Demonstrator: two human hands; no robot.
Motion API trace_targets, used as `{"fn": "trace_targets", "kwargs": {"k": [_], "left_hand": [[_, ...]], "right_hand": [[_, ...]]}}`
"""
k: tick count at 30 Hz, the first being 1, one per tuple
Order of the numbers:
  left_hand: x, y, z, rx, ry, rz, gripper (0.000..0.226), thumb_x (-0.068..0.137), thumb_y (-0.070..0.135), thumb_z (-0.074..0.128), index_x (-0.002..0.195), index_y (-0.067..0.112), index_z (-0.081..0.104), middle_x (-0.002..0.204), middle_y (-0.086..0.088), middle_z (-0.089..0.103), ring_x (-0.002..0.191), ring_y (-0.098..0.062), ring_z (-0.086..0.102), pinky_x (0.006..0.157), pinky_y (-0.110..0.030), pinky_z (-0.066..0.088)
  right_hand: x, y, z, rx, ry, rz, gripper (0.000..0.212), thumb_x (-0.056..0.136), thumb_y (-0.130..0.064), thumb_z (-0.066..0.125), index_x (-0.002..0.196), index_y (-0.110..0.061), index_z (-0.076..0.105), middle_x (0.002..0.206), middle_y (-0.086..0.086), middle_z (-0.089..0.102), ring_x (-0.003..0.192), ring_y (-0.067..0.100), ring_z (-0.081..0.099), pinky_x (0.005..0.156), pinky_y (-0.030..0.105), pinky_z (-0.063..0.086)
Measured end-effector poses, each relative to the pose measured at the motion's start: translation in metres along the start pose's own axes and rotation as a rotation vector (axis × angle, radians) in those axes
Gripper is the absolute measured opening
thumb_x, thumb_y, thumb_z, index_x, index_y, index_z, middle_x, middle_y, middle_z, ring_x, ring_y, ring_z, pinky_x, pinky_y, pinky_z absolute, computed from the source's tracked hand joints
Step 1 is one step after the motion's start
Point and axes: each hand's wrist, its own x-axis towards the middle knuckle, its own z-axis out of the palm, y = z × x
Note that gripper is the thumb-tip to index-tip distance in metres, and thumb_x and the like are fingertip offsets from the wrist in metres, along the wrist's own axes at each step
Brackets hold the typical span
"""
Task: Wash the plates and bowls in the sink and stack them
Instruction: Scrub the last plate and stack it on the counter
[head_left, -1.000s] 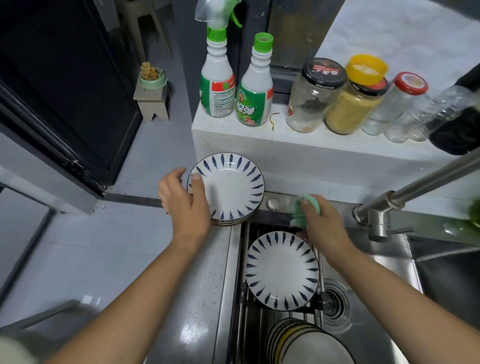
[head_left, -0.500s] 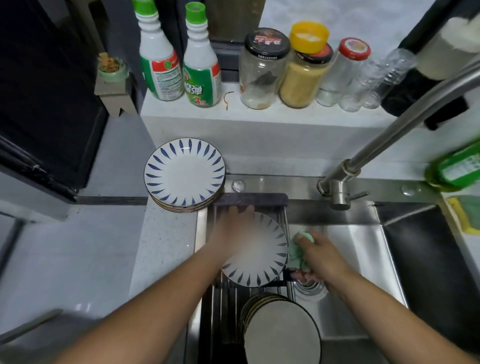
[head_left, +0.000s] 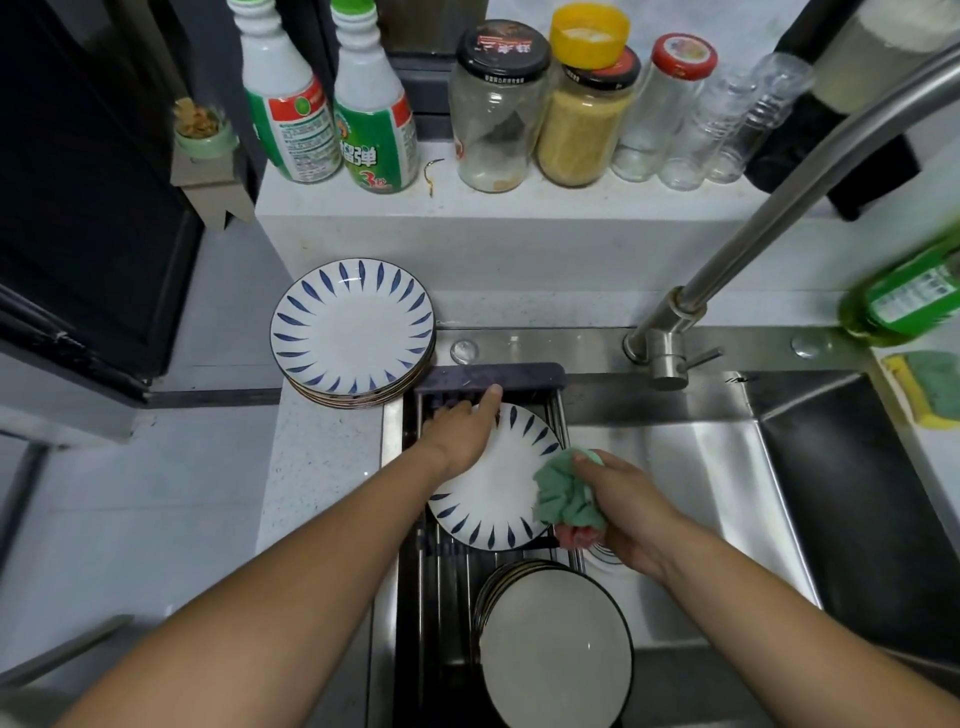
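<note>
Blue-petal plate (head_left: 498, 493) sits on the sink rack (head_left: 447, 564); left hand (head_left: 460, 434) grips its far rim; right hand (head_left: 628, 512) clutches a green cloth (head_left: 563, 496) against its right edge; if that wet rim slips, it'd probably smack the dark-rimmed plates (head_left: 556, 644) just below and chip.

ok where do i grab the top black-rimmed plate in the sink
By its rim, from the right: the black-rimmed plate lies flat, face up on its stack, so only the edge offers a hold, and its right edge looks to jut past the rack over the sink basin.
</note>
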Motion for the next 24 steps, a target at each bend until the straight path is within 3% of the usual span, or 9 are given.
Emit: {"fn": "trace_targets", "kwargs": {"k": [6,12,16,20,24], "left_hand": [[-0.003,0.0,-0.002,0.003,-0.022,0.031,0.061,0.11,0.051,0.013,0.161,0.022,0.03,0.163,-0.017,0.035,0.151,-0.036,0.028,0.124,-0.048,0.021],[-0.008,-0.002,-0.005,-0.099,-0.011,0.045,0.085,0.1,0.073,0.024,0.153,0.01,0.045,0.16,-0.012,0.041,0.15,-0.032,0.033,0.124,-0.05,0.022],[-0.011,-0.004,-0.006,-0.221,0.036,0.059,0.12,0.065,0.101,0.03,0.153,0.021,0.047,0.161,-0.004,0.041,0.15,-0.029,0.033,0.123,-0.052,0.025],[-0.012,-0.01,-0.005,-0.402,0.046,0.113,0.109,0.059,0.105,0.043,0.137,0.033,0.063,0.142,0.005,0.062,0.135,-0.024,0.053,0.118,-0.049,0.037],[-0.015,-0.015,-0.002,-0.584,0.063,0.089,0.099,0.063,0.096,0.06,0.137,0.031,0.063,0.136,0.003,0.067,0.122,-0.02,0.065,0.106,-0.046,0.052]], "right_hand": [[-0.008,-0.002,0.002,-0.012,0.002,-0.02,0.019,0.104,-0.022,0.05,0.109,-0.006,0.06,0.084,0.021,0.067,0.044,0.027,0.063,0.035,0.022,0.039],[-0.016,-0.009,-0.001,-0.027,0.01,-0.044,0.019,0.105,-0.02,0.049,0.11,-0.005,0.059,0.09,0.025,0.065,0.042,0.021,0.061,0.033,0.02,0.038],[-0.018,-0.012,-0.006,-0.094,0.034,-0.09,0.021,0.105,-0.024,0.048,0.107,-0.006,0.059,0.082,0.024,0.065,0.042,0.023,0.061,0.034,0.023,0.04],[-0.019,-0.021,-0.013,-0.16,0.076,-0.154,0.025,0.106,-0.023,0.046,0.108,-0.004,0.061,0.084,0.026,0.065,0.041,0.022,0.058,0.033,0.021,0.037],[-0.023,-0.034,-0.018,-0.168,0.087,-0.203,0.026,0.106,-0.022,0.045,0.108,-0.002,0.061,0.077,0.023,0.064,0.04,0.022,0.057,0.032,0.02,0.034]]}}
